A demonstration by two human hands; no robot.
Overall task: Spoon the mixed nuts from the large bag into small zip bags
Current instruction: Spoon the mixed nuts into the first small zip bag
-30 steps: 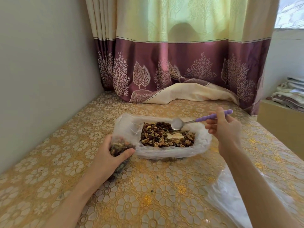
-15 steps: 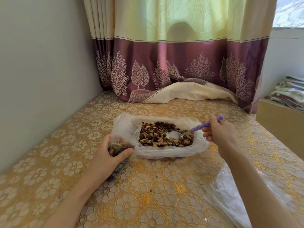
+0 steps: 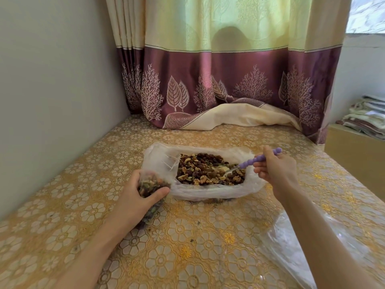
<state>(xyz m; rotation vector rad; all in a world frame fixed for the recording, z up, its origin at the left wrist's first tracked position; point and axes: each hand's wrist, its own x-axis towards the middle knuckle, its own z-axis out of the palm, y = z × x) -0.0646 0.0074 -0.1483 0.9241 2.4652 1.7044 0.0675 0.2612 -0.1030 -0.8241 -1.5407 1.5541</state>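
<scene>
The right hand [image 3: 277, 170] is pinching the purple beaded handle of a spoon [image 3: 253, 162] between thumb and curled fingers, and the bowl of the spoon is digging into the mixed nuts [image 3: 208, 170] near the right end of the heap. The handle is slanting up and to the right, away from the heap, so the spoon's long axis is running roughly along the length of the large bag [image 3: 200, 189].

The left hand [image 3: 135, 202] is wrapping around a small zip bag [image 3: 152, 186], thumb across the front and fingers behind, and is holding it upright with its mouth facing up. That bag is already looking well filled with nuts, though how much room is left at the top is hard to judge.

The small zip bag is standing just beside the left near corner of the large bag, with the plastic apparently touching. So a loaded spoon is going to have to travel leftward across the whole open heap to reach the mouth; the left hand is the nearer one to it and is only steadying it.

The large bag is lying open on the desk [image 3: 187, 247], which is wearing a gold floral cover. A sheet of clear plastic [image 3: 291, 247], possibly spare bags, is lying on the desk at the right, partly under the right forearm. A purple-banded curtain [image 3: 208, 80] is hanging behind.
</scene>
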